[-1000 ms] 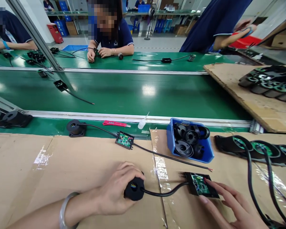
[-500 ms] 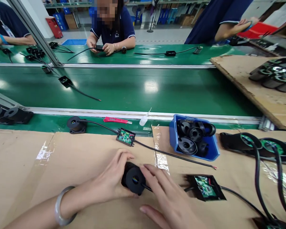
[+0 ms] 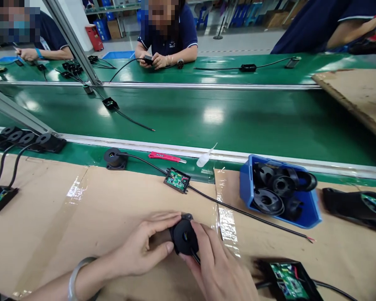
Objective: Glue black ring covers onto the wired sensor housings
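Between my hands is a black round plastic housing [image 3: 184,235] with a flanged base and a hole in its face; a few coloured wires show inside the hole. My left hand [image 3: 144,242], with a pale bangle at the wrist, grips the housing from the left with fingers and thumb. My right hand [image 3: 221,261] closes on its right side, fingers along the rim and thumb below. A black cable leaves the housing under my right hand. To the right lies an open black box with a green circuit board [image 3: 290,281], with cables at both ends.
Beyond my hands lie another wired housing [image 3: 115,159], an open circuit-board box [image 3: 177,180], a red utility knife [image 3: 166,157] and a white nozzle [image 3: 205,157]. A blue bin [image 3: 247,184] holds black round parts. Co-workers sit and stand across the green conveyor [image 3: 175,113].
My right fingers have closed onto the housing's rim; before, they were more spread beside it. My left hand still holds it. The view has swung right-to-left, showing more wired housings at left.
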`<act>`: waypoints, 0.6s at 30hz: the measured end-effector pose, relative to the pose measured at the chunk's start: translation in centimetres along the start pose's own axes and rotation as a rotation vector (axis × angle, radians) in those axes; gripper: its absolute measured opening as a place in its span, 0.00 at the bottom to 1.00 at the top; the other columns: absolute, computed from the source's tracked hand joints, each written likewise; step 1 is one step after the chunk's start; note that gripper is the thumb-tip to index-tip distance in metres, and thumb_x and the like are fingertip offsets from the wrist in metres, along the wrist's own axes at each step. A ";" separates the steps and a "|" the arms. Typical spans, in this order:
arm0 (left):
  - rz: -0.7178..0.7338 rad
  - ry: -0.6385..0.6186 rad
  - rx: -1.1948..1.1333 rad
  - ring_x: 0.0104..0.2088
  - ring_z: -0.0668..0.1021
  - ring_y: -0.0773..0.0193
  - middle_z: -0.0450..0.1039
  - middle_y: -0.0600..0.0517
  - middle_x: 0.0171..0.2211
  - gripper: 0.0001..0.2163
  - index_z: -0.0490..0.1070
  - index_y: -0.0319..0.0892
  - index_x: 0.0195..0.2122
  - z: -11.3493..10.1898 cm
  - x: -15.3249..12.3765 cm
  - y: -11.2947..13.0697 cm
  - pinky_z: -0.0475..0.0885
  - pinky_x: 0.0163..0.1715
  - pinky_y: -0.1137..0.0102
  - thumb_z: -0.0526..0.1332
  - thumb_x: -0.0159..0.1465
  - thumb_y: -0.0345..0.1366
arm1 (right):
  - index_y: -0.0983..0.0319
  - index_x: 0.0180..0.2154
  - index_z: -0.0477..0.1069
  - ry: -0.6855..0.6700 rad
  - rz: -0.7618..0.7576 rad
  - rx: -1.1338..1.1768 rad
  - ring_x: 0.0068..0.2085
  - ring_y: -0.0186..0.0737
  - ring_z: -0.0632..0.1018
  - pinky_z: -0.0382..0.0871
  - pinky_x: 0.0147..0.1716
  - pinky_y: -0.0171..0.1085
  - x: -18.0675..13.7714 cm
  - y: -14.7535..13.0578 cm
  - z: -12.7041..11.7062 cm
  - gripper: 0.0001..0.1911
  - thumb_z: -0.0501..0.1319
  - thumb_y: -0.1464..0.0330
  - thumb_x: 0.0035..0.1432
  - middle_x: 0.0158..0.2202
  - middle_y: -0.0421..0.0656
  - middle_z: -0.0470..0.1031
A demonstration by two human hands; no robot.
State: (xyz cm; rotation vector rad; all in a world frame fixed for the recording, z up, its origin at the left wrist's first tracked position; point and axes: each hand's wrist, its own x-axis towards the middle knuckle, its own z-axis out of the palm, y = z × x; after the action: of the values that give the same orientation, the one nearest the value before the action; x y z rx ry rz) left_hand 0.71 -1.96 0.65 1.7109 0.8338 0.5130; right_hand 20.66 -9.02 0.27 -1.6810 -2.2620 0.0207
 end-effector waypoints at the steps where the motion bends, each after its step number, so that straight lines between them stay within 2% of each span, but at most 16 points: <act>1: 0.002 -0.001 -0.022 0.65 0.68 0.53 0.68 0.46 0.64 0.24 0.66 0.48 0.64 0.1 -0.1 0.0 0.62 0.66 0.52 0.60 0.67 0.30 | 0.72 0.57 0.62 -0.002 0.014 0.013 0.33 0.44 0.82 0.77 0.22 0.35 0.0 -0.2 0.0 0.25 0.39 0.60 0.74 0.43 0.57 0.76; 5: -0.015 0.019 -0.060 0.66 0.68 0.55 0.67 0.49 0.64 0.23 0.66 0.52 0.64 0.4 -0.2 0.0 0.61 0.68 0.52 0.57 0.69 0.30 | 0.72 0.57 0.61 0.025 0.014 0.014 0.32 0.42 0.82 0.75 0.19 0.32 0.1 -0.5 0.0 0.23 0.40 0.63 0.75 0.45 0.58 0.76; 9: 0.042 0.053 -0.048 0.65 0.69 0.57 0.67 0.53 0.64 0.24 0.64 0.57 0.65 0.8 0.0 -0.2 0.62 0.67 0.54 0.56 0.70 0.28 | 0.75 0.54 0.64 0.078 -0.028 -0.058 0.31 0.40 0.83 0.73 0.18 0.31 0.3 -0.5 -0.2 0.22 0.41 0.66 0.75 0.44 0.57 0.77; 15: 0.082 0.105 0.051 0.63 0.71 0.61 0.70 0.52 0.62 0.24 0.65 0.54 0.64 1.2 0.2 0.1 0.65 0.66 0.59 0.55 0.70 0.27 | 0.79 0.52 0.68 0.089 -0.072 -0.057 0.33 0.39 0.83 0.76 0.26 0.29 0.2 -0.3 -0.3 0.24 0.42 0.67 0.75 0.43 0.57 0.79; 18: 0.108 0.094 0.088 0.64 0.71 0.61 0.68 0.51 0.63 0.23 0.64 0.53 0.65 1.0 0.2 0.3 0.65 0.66 0.60 0.55 0.71 0.28 | 0.79 0.51 0.71 0.090 -0.067 -0.049 0.32 0.38 0.83 0.76 0.26 0.29 0.3 -0.3 -0.4 0.24 0.42 0.67 0.75 0.43 0.57 0.80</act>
State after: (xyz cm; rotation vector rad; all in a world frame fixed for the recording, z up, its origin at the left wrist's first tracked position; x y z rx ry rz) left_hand 1.67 -2.49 0.62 1.8316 0.8444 0.6425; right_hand 20.45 -8.90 0.73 -1.5956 -2.2672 -0.1243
